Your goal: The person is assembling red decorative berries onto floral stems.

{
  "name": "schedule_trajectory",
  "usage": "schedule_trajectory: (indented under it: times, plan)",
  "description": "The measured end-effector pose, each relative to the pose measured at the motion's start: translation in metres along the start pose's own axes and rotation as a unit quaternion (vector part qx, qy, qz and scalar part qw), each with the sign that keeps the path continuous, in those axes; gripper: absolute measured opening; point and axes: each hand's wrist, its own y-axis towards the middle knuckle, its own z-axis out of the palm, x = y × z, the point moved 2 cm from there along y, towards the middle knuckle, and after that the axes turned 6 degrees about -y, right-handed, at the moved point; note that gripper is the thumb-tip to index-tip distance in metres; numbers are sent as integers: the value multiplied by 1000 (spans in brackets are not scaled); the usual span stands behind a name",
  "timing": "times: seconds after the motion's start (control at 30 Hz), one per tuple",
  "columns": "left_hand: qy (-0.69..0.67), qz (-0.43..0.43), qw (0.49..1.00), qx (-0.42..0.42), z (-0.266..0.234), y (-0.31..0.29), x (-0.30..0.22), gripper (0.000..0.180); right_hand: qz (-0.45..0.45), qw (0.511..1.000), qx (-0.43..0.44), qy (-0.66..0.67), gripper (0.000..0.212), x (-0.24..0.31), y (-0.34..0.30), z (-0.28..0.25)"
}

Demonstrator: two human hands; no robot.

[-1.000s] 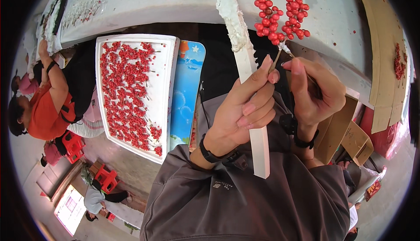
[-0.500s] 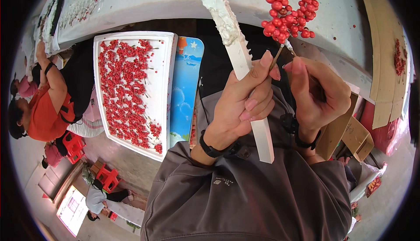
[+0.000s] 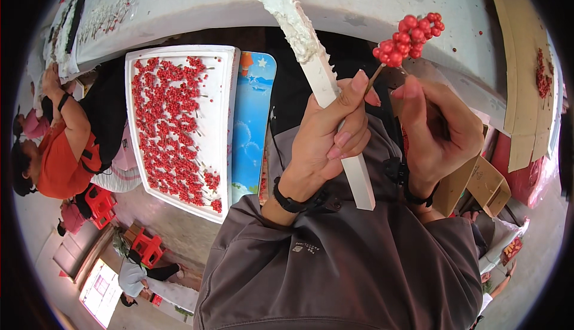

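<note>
My left hand (image 3: pixel 335 129) is closed round a long white strip (image 3: pixel 320 78), its far half coated in lumpy white paste. Between that hand's thumb and forefinger is the brown stem of a sprig of glossy red artificial berries (image 3: pixel 400 46), which tilts up and to the right. Just right of the stem, my right hand (image 3: pixel 439 129) is closed in a pinch, thumb and forefinger below the berries. Something thin and pale shows at those fingertips, too small to make out. Whether the berries are one cluster or two overlapping is unclear.
Left of me, a white foam tray (image 3: pixel 218 132) holds rows of red berry sprigs, above a blue printed board (image 3: pixel 251 132). A pale covered table (image 3: pixel 221 1) spans the far side. Cardboard (image 3: pixel 526 90) and an open box (image 3: pixel 487 186) are at right. A person in orange (image 3: pixel 69 156) sits at left.
The berries have tilted to the right and now look like one tighter bunch instead of a spread V. The white strip has shifted slightly up and left. Both hands stay close together.
</note>
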Motion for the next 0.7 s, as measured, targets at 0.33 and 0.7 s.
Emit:
schedule_trajectory:
  times: [0.33,0.7]
  plan:
    - [-52,-27,998,26,-3,2,1,32,4,1000,11,-3,8,2,-1,-1]
    - [74,65,994,-48,-7,9,-10,31,-27,998,-47,-13,3,-7,4,-20]
